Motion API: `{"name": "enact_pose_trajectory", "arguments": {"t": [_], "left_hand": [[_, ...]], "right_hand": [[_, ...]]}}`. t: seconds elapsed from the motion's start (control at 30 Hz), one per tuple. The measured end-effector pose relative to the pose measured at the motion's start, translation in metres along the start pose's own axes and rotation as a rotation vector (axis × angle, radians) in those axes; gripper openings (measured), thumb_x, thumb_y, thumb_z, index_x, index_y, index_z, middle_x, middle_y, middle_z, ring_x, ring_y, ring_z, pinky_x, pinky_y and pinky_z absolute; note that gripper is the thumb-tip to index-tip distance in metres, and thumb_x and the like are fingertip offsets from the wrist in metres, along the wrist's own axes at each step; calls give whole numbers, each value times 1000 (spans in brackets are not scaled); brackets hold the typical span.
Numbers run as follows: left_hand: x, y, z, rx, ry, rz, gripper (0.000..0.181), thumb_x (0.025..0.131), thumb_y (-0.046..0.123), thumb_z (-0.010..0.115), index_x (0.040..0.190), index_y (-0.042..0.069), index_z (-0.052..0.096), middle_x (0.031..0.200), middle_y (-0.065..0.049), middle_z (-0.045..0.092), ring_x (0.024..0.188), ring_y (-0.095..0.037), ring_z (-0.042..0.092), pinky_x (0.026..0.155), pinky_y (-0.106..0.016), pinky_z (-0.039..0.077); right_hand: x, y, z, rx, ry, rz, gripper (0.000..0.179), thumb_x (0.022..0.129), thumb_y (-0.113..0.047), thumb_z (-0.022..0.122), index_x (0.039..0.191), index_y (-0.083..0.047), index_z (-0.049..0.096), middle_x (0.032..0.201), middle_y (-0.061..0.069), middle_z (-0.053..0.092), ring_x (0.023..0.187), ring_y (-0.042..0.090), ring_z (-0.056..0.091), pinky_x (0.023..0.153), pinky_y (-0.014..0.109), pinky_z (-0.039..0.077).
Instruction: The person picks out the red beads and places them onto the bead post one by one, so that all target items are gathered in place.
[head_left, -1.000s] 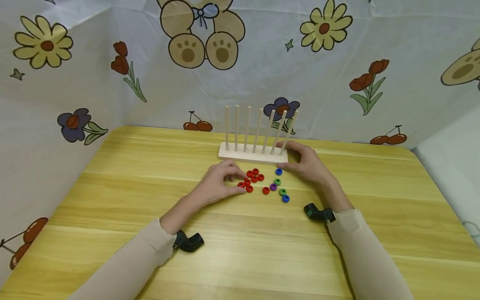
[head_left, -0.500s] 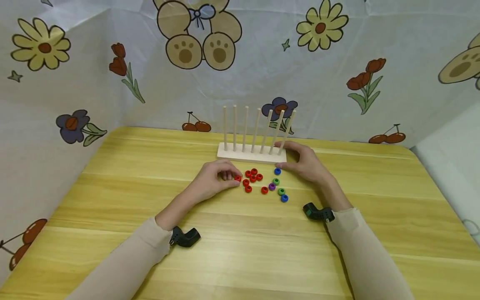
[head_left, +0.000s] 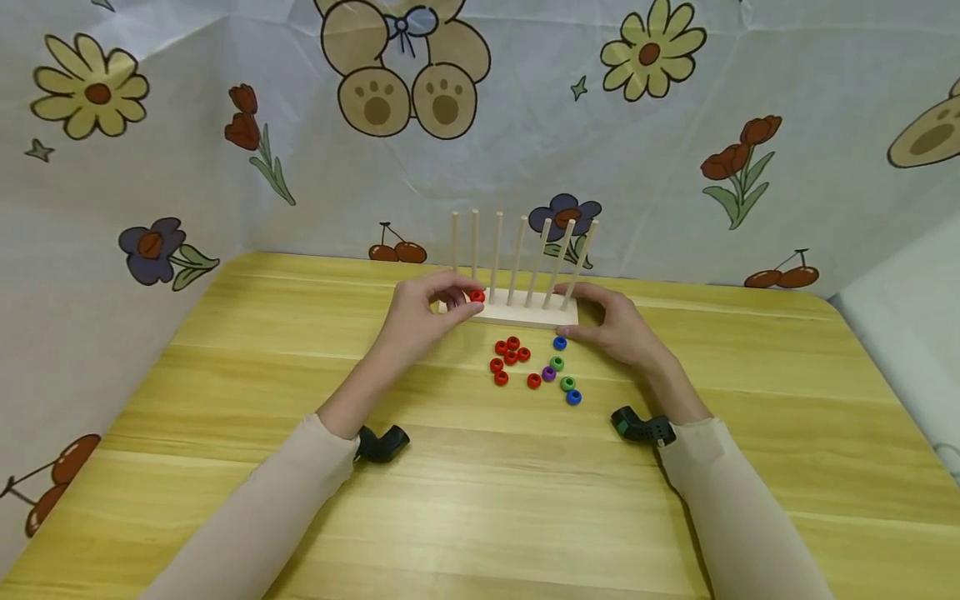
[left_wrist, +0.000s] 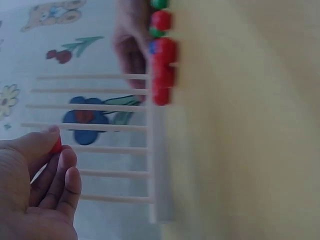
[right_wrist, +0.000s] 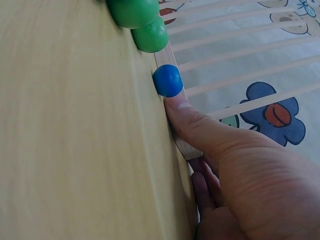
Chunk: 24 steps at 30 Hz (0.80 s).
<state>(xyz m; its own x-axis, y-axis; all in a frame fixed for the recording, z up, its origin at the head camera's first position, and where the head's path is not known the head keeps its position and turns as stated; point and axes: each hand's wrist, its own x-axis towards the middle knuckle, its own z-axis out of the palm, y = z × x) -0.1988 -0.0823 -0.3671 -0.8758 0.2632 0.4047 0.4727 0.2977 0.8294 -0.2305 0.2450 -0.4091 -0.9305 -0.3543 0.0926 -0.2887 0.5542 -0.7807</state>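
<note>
My left hand (head_left: 420,315) pinches a red bead (head_left: 477,297) between thumb and fingertips, in front of the left pegs of a wooden peg stand (head_left: 525,314). In the left wrist view this bead (left_wrist: 56,145) is held up among the pegs, partly covered by the fingers. My right hand (head_left: 618,329) grips the right end of the stand's base, thumb along the front and fingers behind. Close by that thumb lies a blue bead (right_wrist: 168,81). Every upright peg that shows is bare.
Several red beads (head_left: 511,358) lie loosely grouped before the stand. To their right are two green beads (head_left: 557,363), a purple bead (head_left: 549,374) and another blue bead (head_left: 573,397). A printed cloth (head_left: 300,75) hangs behind the wooden table (head_left: 480,500).
My left hand picked a red bead out of the group, drew it slightly left, then carried it up and away from me to the stand. The right hand stayed on the base.
</note>
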Motion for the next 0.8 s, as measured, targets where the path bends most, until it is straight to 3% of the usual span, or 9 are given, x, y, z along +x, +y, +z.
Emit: {"name": "enact_pose_trajectory", "arguments": {"t": [0.2, 0.33, 0.6, 0.8], "left_hand": [[26, 32, -13, 33, 126, 126, 19, 93, 12, 83, 111, 11, 81, 98, -1, 75, 80, -14, 64, 73, -28, 55], [41, 46, -17, 27, 207, 182, 20, 92, 13, 83, 112, 12, 82, 103, 0, 77, 82, -12, 62, 71, -24, 52], [57, 53, -12, 58, 348, 186, 18, 92, 12, 83, 110, 11, 83, 99, -3, 76, 77, -11, 61, 69, -27, 52], [61, 55, -8, 84, 374, 185, 17, 92, 10, 83, 109, 8, 83, 98, -8, 75, 71, -16, 60, 66, -28, 49]], "right_hand": [[1, -1, -2, 5, 2, -1, 58, 91, -28, 85, 145, -19, 64, 153, 5, 58, 150, 26, 42, 129, 50, 24], [0, -1, -2, 7, -2, 13, 59, 91, -28, 85, 146, -20, 63, 154, 5, 58, 151, 27, 42, 129, 51, 23], [0, 3, 0, -14, -1, 33, 60, 92, -30, 84, 147, -23, 62, 154, 5, 57, 152, 29, 41, 130, 52, 22], [0, 1, -2, -31, -1, 38, 61, 92, -32, 84, 148, -23, 62, 156, 5, 55, 153, 30, 39, 130, 52, 22]]}}
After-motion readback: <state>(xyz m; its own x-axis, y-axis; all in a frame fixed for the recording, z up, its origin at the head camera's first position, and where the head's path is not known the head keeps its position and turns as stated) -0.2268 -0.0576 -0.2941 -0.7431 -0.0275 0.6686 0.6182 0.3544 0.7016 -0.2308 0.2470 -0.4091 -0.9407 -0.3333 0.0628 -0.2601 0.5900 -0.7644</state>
